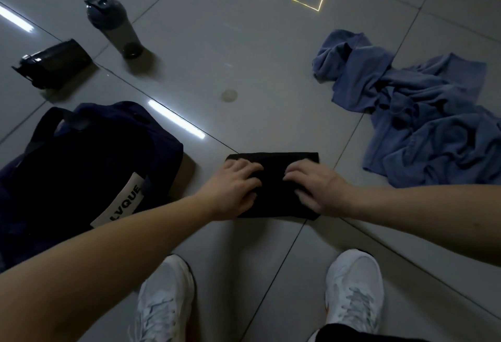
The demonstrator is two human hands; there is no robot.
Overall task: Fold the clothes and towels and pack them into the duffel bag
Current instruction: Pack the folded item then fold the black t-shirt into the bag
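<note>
The left hand (235, 187) and right hand (317, 189) press loosely bent fingers (245, 167), gripping nothing, onto a folded black cloth (273, 158) on the floor (257, 70), between the bag (89, 157) and a crumpled blue towel (423, 116).

The glossy grey tiled floor (271, 70) carries a navy duffel bag (95, 157) at the left, with a grey drink bottle (116, 27) standing upright beyond it and a black bottle (54, 62) lying on its side near that. A crumpled blue towel (423, 113) lies spread at the right, well apart from the bag. Between them lies a folded black cloth (273, 179), and nearest the camera stand two white sneakers (355, 290).
</note>
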